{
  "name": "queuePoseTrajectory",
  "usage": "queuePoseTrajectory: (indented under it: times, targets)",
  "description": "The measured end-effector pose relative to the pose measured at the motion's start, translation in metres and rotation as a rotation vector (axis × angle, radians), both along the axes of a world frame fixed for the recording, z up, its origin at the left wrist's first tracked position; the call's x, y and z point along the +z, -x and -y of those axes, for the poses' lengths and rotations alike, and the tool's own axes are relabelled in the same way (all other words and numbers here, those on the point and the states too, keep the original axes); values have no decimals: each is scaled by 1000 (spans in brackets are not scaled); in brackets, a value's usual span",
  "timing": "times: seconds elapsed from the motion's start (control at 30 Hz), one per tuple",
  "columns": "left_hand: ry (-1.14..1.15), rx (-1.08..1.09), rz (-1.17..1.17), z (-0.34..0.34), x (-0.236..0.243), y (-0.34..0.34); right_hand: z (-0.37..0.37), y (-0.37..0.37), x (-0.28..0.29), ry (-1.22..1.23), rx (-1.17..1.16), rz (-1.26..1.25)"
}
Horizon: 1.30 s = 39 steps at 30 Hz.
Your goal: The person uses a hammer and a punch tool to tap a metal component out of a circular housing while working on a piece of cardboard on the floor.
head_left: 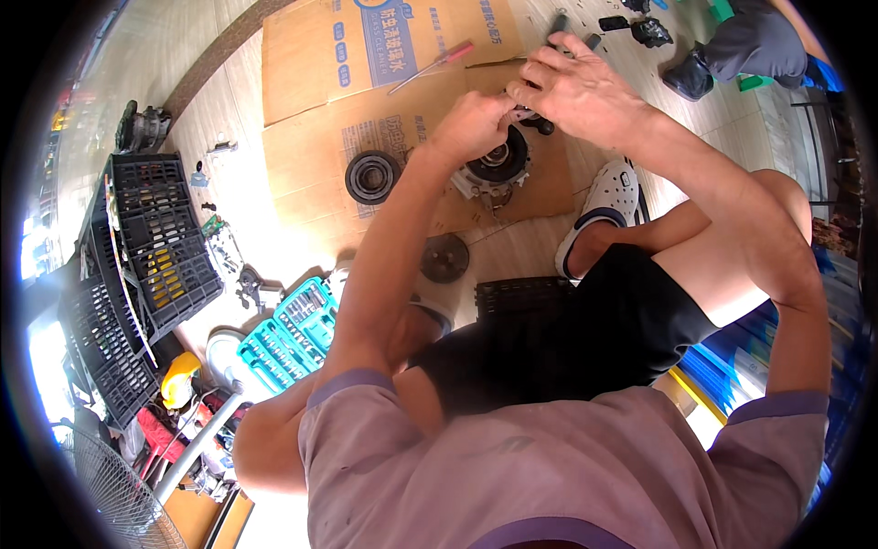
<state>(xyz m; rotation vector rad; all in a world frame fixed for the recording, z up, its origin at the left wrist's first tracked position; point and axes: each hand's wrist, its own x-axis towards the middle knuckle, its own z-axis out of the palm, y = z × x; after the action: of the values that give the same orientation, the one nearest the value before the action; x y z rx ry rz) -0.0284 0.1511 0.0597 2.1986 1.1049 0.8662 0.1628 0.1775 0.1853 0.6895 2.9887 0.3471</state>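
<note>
My right hand point(578, 90) is closed around what look like pliers, whose two dark grips point(559, 25) stick out past my fingers. My left hand point(475, 125) is closed too, its fingertips meeting my right hand's; what they pinch is mostly hidden. Just below both hands sits a round metal machine part point(498, 174) with a dark ring on top, like a compressor, partly covered by my left wrist. To the left, a black grooved pulley ring point(373, 177) lies flat on a cardboard sheet point(311, 165).
A red-handled screwdriver point(446, 58) lies on the cardboard beyond my hands. Nearer me is a round metal disc point(445, 259). An open teal socket case point(285, 334) and black crates point(160, 242) stand left. Another person's shoe point(688, 77) is at the far right.
</note>
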Motion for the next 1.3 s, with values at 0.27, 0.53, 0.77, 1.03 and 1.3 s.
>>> queuePoseTrajectory:
  times: [0.27, 0.53, 0.77, 1.03, 1.3]
  targets:
    - [44, 10, 21, 0, 1, 1, 8, 23, 29, 379, -362, 176]
    - [68, 7, -42, 0, 5, 0, 15, 16, 13, 503, -507, 8]
    - [17, -14, -41, -1, 0, -1, -7, -1, 1, -67, 107, -145]
    - [66, 11, -74, 0, 6, -3, 13, 25, 26, 496, -556, 105]
    - [95, -19, -84, -1, 5, -1, -1, 4, 2, 90, -85, 7]
